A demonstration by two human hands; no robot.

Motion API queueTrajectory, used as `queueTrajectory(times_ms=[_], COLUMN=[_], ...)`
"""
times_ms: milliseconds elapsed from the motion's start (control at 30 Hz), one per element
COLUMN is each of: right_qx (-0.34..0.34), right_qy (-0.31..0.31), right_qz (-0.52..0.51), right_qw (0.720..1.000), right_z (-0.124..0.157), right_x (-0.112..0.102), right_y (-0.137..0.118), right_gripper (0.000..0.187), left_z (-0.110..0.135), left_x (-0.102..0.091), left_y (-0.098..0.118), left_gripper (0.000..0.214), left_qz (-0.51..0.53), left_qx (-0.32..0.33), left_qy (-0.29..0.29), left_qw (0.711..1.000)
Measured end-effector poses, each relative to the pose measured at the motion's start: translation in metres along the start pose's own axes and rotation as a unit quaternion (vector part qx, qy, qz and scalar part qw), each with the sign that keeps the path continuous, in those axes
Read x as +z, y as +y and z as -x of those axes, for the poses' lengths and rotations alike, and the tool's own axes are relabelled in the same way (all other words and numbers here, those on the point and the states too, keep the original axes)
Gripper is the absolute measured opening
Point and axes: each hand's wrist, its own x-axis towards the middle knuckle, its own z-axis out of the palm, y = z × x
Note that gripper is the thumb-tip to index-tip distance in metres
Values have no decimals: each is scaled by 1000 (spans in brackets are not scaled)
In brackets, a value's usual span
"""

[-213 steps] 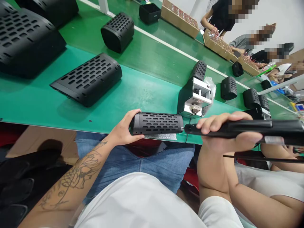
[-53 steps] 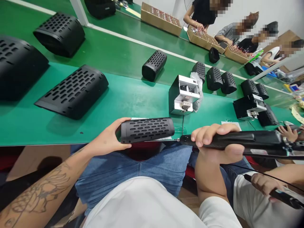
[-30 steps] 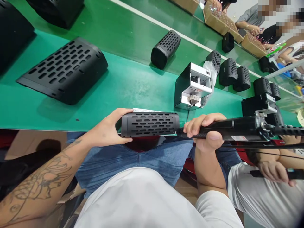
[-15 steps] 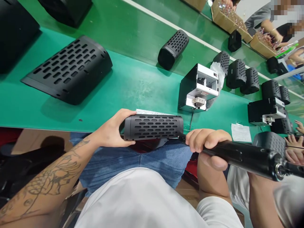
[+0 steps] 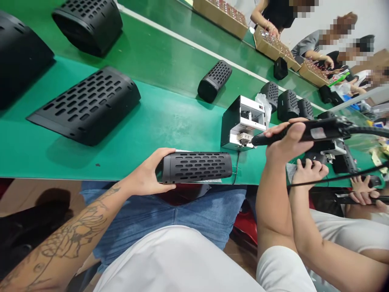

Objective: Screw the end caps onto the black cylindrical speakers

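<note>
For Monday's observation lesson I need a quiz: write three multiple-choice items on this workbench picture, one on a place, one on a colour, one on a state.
1. Where does the screwdriver tip point?
A. At the small metal box
B. At the cardboard trays
C. At the floor

2. What colour is the bench?
A. Grey
B. Green
C. Blue

3. How does the left hand stand to the black tube?
A. Apart
B. Gripping its end
C. Flat on top

Answers: 1 A, the tip in the right hand meets the box front. 2 B, green surface. 3 B, fingers wrap its left end.

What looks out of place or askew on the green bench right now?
Nothing stands out. The left hand holds the black perforated cylindrical housing level at the green bench edge; the right hand points the black electric screwdriver at the upright metal screw feeder box.
</note>
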Motion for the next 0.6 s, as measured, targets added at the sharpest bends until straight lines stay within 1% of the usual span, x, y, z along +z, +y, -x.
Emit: queueTrajectory(times_ms=[67, 100, 167, 233, 333, 400, 433, 467, 533, 600], right_qx=[24, 36, 52, 59, 69, 79, 84, 88, 95, 111], right_qy=[-10, -20, -33, -37, -33, -41, -59, -89, -171, -247], right_qz=[40, 54, 69, 66, 28, -28, -63, -98, -154, -192], right_qw=[999, 998, 996, 995, 997, 996, 993, 987, 969, 943], right_z=[-4, -4, 0, 5, 14, 24, 31, 39, 56, 74], right_x=[5, 5, 4, 2, 1, 0, 1, 1, 4, 10], right_y=[20, 26, 29, 22, -6, -34, -51, -67, -96, -115], right_gripper=[29, 30, 29, 26, 23, 22, 22, 25, 32, 36], left_z=[1, 2, 4, 5, 5, 4, 3, 3, 2, 2], left_x=[4, 5, 8, 9, 10, 10, 9, 9, 9, 9], left_y=[-3, -4, -5, -5, -4, -3, -3, -2, -1, -1], left_gripper=[104, 105, 108, 111, 113, 113, 112, 112, 111, 110], left_qz=[6, 6, 8, 8, 8, 10, 11, 13, 15, 17], left_qx=[6, 8, 4, -10, -17, -9, -5, -3, -2, -5], left_qy=[5, 7, 10, 10, 10, 10, 9, 8, 6, 7], left_qw=[1000, 1000, 1000, 1000, 1000, 1000, 1000, 1000, 1000, 1000])
